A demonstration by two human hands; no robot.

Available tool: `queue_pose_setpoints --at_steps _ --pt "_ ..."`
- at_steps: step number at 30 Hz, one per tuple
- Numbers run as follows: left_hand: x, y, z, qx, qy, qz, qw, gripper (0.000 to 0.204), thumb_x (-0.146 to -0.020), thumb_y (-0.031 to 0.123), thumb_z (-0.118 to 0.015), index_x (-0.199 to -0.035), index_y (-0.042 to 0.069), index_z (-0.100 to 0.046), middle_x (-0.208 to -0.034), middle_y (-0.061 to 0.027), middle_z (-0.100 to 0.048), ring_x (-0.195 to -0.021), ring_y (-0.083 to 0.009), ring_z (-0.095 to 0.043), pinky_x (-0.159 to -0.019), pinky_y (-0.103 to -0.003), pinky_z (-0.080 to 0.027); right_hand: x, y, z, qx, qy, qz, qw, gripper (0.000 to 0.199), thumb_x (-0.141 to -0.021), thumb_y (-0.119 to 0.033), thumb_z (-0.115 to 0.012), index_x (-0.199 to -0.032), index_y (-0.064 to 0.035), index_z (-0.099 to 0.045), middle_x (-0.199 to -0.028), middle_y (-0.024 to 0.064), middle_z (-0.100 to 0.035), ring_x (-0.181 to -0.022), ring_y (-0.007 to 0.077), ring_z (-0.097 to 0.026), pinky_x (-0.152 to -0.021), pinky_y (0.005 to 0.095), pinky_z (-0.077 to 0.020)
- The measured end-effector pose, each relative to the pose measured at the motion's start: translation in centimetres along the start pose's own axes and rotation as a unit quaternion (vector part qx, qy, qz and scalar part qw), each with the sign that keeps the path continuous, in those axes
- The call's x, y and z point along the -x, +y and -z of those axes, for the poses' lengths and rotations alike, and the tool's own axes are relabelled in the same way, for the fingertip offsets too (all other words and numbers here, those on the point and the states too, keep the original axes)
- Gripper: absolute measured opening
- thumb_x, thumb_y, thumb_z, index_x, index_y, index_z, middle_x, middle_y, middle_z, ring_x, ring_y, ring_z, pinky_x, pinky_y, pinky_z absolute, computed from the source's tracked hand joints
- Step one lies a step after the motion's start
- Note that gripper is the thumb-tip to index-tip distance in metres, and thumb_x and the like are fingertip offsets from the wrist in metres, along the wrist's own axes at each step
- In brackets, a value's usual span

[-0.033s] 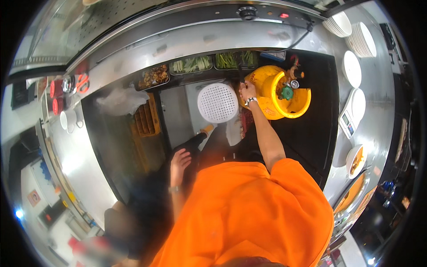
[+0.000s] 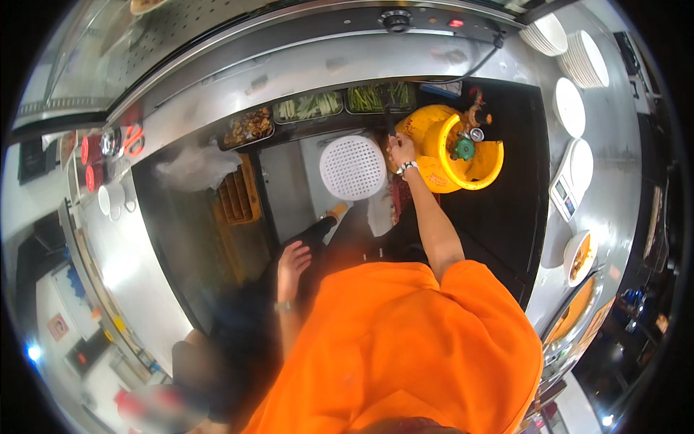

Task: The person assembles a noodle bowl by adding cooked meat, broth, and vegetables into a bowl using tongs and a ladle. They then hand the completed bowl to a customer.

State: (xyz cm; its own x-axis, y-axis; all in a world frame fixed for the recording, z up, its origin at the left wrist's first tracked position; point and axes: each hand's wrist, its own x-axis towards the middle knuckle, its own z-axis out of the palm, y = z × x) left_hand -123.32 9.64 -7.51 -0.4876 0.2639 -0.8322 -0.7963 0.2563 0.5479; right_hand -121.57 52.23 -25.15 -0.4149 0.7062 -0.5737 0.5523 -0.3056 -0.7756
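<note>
My right hand (image 2: 402, 149) is closed around a dark, long, thin utensil (image 2: 391, 121), whose kind I cannot make out. It points toward the tray of cut green vegetables (image 2: 370, 98). Just right of that hand stands a yellow gas cylinder (image 2: 438, 170) with a green valve knob (image 2: 464, 149). To its left is a round white stool (image 2: 353, 168) with a perforated seat. My left hand (image 2: 293, 260) hangs low by my dark-clothed leg, fingers loosely apart and nothing visible in it.
Trays of pale green slices (image 2: 309, 107) and browned pieces (image 2: 249, 129) line the far side. A plastic bag (image 2: 199, 168) lies above an orange crate (image 2: 237, 195). Stacked white bowls (image 2: 583, 61), a scale (image 2: 563, 197) and a food bowl (image 2: 579, 258) stand on the right counter.
The whole view has shifted slightly. My right hand has moved a little, and the dark utensil above it shows more clearly. My left hand stays where it was.
</note>
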Motion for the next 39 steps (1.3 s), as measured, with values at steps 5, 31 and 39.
queue_pose_setpoints --at_steps 5,31,39 --pt "-3.1 1.9 -0.7 -0.012 -0.025 0.008 1.000 0.047 -0.107 0.035 -0.043 -0.139 0.001 -0.051 -0.125 -0.0162 -0.063 -0.108 -0.0254 -0.063 -0.099 -0.039 -0.050 7.4 -0.3 3.1 -0.031 -0.043 0.050 0.997 0.022 -0.099 -0.019 -0.058 -0.109 -0.0015 -0.065 -0.069 0.0059 -0.064 -0.051 0.0154 -0.058 -0.050 0.0323 -0.0471" --pt "-26.4 5.4 -20.1 -0.446 -0.335 0.032 0.829 0.041 -0.102 0.032 -0.051 -0.134 0.007 -0.056 -0.109 -0.0129 -0.068 -0.088 -0.0206 -0.065 -0.077 -0.033 -0.055 46.0 -4.3 45.3 0.257 0.515 -0.016 0.818 0.031 -0.095 -0.020 -0.062 -0.117 0.0020 -0.066 -0.082 0.0262 -0.068 -0.080 0.0425 -0.068 -0.074 0.0467 -0.0516" --pt "-22.8 1.0 -10.7 -0.440 -0.258 0.105 0.854 0.030 -0.101 0.030 -0.054 -0.121 0.007 -0.061 -0.100 -0.0100 -0.067 -0.079 -0.0200 -0.064 -0.065 -0.032 -0.054 43.6 -5.0 45.7 0.362 0.511 -0.033 0.779 0.031 -0.093 -0.022 -0.064 -0.114 0.0007 -0.067 -0.090 0.0303 -0.068 -0.089 0.0480 -0.065 -0.081 0.0526 -0.0512"
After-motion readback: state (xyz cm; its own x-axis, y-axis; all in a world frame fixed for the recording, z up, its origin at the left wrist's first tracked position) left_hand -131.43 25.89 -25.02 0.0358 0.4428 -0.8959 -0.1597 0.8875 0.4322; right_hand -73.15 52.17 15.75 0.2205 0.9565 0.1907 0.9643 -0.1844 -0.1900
